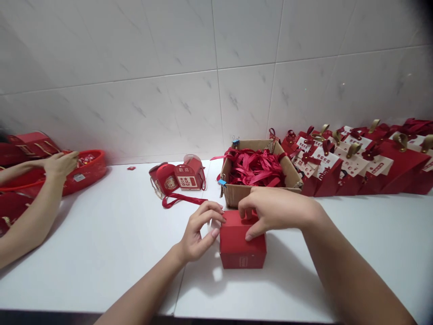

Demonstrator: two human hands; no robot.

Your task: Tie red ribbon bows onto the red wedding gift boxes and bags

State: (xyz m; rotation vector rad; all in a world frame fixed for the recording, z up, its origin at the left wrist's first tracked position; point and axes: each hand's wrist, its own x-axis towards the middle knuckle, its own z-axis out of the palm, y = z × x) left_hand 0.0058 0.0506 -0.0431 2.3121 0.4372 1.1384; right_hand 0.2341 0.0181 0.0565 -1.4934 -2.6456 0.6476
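A small red gift box [242, 247] with a sloping top stands on the white table in front of me. From above, my right hand [279, 210] grips its top, thumb on the near slope and bent fingers behind. My left hand [200, 231] is at the box's left side, thumb and fingers curved but apart; the fingertips are at the upper left edge, and whether they press on it I cannot tell. Just behind the box, a cardboard box [233, 195] holds a heap of red ribbons [257, 167].
Two small decorated red boxes [187, 174] stand behind on the left, a red ribbon [182, 197] before them. Several red gift bags [324, 169] line the wall at right. At far left, another person's hands [59, 164] reach over a red plastic basin [91, 174].
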